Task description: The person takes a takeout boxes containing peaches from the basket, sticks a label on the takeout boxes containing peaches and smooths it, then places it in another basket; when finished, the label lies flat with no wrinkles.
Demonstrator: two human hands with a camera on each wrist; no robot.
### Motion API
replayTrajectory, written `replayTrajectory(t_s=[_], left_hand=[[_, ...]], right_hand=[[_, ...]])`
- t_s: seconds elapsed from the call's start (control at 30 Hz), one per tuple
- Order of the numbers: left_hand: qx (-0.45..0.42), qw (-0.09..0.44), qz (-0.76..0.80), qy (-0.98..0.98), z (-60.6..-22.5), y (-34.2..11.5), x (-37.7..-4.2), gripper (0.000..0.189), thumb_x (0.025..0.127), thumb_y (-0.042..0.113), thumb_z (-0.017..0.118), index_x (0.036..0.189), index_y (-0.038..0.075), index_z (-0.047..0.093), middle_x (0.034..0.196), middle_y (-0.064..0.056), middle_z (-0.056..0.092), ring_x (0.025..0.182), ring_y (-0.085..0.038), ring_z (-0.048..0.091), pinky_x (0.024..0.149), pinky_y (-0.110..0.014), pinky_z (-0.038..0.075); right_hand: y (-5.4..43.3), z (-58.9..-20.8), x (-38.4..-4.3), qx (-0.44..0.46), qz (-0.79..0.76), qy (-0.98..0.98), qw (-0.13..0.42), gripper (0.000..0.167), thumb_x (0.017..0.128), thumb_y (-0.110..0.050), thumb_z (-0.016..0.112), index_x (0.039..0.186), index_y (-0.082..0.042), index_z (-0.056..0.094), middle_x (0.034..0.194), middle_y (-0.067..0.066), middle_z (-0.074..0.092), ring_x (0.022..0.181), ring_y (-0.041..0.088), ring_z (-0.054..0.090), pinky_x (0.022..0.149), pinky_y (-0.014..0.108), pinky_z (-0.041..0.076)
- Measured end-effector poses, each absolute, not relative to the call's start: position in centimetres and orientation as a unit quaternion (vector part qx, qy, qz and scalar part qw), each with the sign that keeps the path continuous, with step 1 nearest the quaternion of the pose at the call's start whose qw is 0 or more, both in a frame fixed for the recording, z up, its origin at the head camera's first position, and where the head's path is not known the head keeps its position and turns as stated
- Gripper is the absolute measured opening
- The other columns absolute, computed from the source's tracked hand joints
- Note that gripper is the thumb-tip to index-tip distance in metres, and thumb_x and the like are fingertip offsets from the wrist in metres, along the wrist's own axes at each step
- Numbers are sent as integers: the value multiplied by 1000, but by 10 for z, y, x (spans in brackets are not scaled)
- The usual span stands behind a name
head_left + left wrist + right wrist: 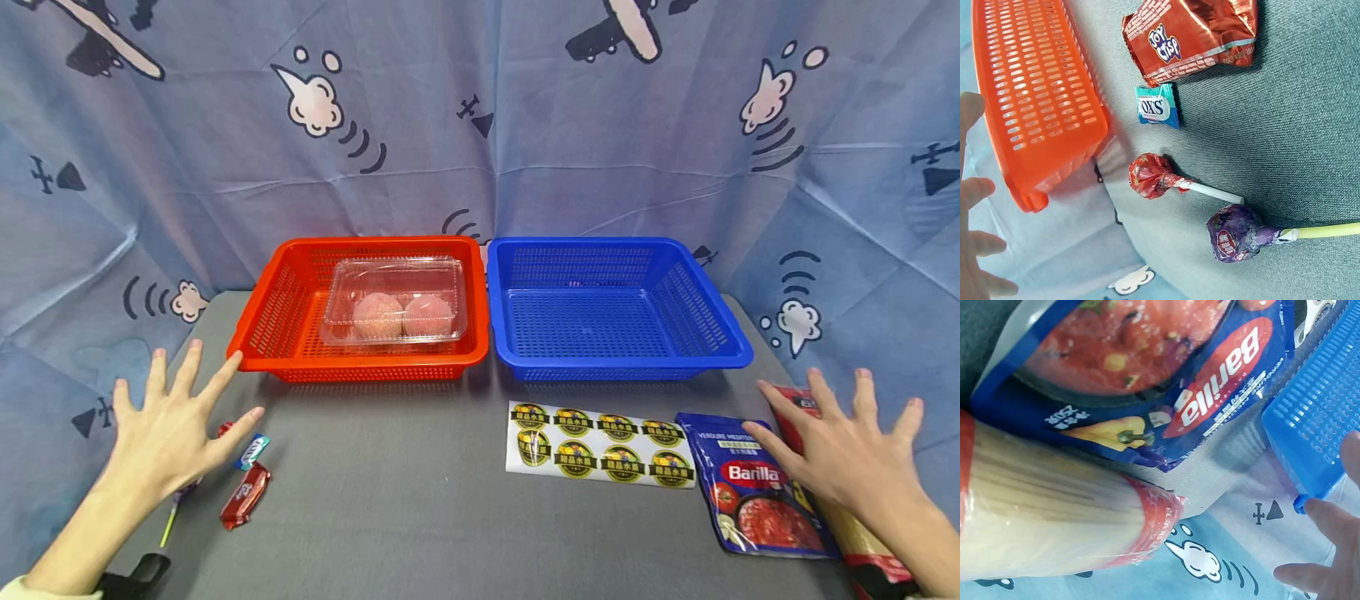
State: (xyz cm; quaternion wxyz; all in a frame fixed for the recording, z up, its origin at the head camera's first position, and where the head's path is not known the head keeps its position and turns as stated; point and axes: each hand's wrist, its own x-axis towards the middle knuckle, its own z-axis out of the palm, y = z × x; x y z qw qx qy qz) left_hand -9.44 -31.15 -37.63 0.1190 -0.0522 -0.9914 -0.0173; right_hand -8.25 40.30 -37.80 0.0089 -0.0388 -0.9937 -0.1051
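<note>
Fingers (221, 379) are spread wide on the left hand (172, 429) (lower left of the head view) and the right hand (855, 450) (lower right), nothing gripped by either. Near the left, a shiny red foil-wrapped sweet (245, 497) is laid slanting, long axis toward upper right. By the right, a long clear-and-red plastic pasta pack (1066, 506) is angled upper left to lower right; just beside it, a flat blue Barilla pouch (753, 492) is tilted similarly, top pointed upper left.

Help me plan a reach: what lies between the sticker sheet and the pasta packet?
The blue Barilla pouch lies between the sticker sheet and the pasta packet; the head view shows this.
</note>
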Motion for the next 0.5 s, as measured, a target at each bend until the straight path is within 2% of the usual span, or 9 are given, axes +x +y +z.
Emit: replayTrajectory(t_s=[0.5], left_hand=[[-52, 119, -23, -991, -376, -311, -93, 81, 90, 64, 62, 156, 24, 40, 160, -31, 31, 139, -64, 25, 98, -90, 15]], right_hand=[[402, -375, -79, -48, -89, -995, 11, 84, 94, -77, 44, 149, -13, 46, 150, 42, 29, 140, 73, 6, 102, 91, -3]])
